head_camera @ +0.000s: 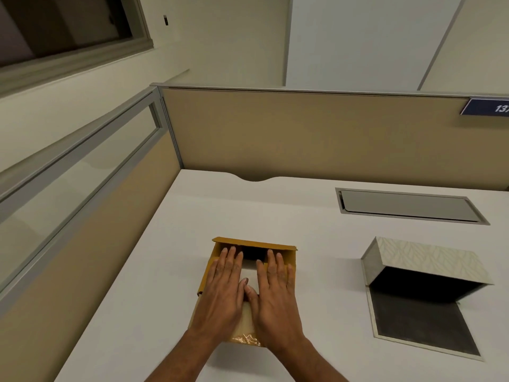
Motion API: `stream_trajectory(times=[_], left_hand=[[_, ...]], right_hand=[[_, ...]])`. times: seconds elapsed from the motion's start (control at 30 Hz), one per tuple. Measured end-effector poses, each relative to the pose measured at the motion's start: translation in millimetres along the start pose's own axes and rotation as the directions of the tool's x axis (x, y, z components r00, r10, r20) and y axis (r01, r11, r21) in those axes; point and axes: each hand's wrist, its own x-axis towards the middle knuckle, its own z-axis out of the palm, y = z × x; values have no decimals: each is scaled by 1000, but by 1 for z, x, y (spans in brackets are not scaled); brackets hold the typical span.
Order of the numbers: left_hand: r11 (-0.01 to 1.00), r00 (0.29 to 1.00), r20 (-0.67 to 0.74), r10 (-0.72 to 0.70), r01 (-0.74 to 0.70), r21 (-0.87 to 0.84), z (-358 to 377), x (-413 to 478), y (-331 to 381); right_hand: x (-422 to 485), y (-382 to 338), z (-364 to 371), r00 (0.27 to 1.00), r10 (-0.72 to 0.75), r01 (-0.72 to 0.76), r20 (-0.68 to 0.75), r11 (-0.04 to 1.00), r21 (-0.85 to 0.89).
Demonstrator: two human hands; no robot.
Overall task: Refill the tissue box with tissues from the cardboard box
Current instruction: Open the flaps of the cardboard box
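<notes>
A brown cardboard box (278,248) lies on the white desk in front of me, its far end open and dark inside. Both my hands rest flat on it, palms down, fingers spread and pointing away. My left hand (224,288) covers the box's left half and my right hand (274,292) its right half, thumbs nearly touching. Between them shows a pale tissue pack (245,322) with crinkled clear plastic at its near end. The tissue box (429,261), patterned cream with a dark inside, stands open to the right, its dark base panel (418,323) lying flat on the desk.
The white desk (303,216) is bounded by tan partition walls at the back and left. A grey metal cable hatch (407,206) is set into the desk at the back right. A blue number sign (487,107) hangs on the back partition.
</notes>
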Motion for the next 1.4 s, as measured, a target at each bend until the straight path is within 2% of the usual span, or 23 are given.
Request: stream_trajectory(times=[0.13,0.23,0.47,0.73,0.97,1.1,1.2,1.3,1.4], left_hand=[[998,999,-29,37,-36,52,-1,19,-5],[995,999,-16,51,-49,84,-1,37,-8],[977,996,81,44,-60,203,14,70,-16],[978,986,165,7,-40,203,23,78,-24],[977,993,105,46,-66,204,10,81,-14],[973,994,55,93,-102,205,-7,81,-10],[973,999,13,53,-54,226,-24,80,-13],[953,999,1,44,-42,299,-46,80,-21],[889,999,33,36,-47,455,-67,79,-31]], right_hand=[[18,2,-2,997,0,2,-77,1000,24],[37,6,-6,997,16,-16,-70,1000,-6],[74,18,-2,999,44,-43,2,993,-113],[80,23,6,991,109,-97,83,985,-144],[80,10,-14,994,105,-100,37,989,-109],[77,4,-41,993,71,-75,-91,997,-31],[70,14,-66,985,67,-70,-159,997,-13],[59,35,-84,985,68,-76,-157,996,-46],[48,59,-89,992,62,-74,-107,991,-114]])
